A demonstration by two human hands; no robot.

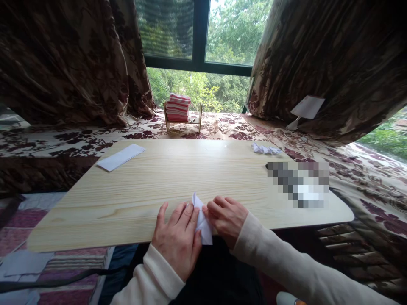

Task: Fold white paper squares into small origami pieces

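A small piece of white folded paper (pixel 204 228) with a pointed top lies at the table's front edge, its lower end reaching that edge. My left hand (pixel 178 237) rests on its left side with fingers stretched out and spread, the index finger and thumb touching the paper. At the paper's right side, my right hand (pixel 227 218) has its fingers curled in and pinches the edge. Part of the paper is hidden beneath my fingers.
The pale wooden table (pixel 152 182) bears a white paper strip (pixel 121 157) at far left and several small folded paper pieces (pixel 266 148) at far right. A blurred-out item (pixel 299 186) lies right. Behind stand a small rack (pixel 184 122) with striped cloths (pixel 178 108) and a white lamp (pixel 308 107).
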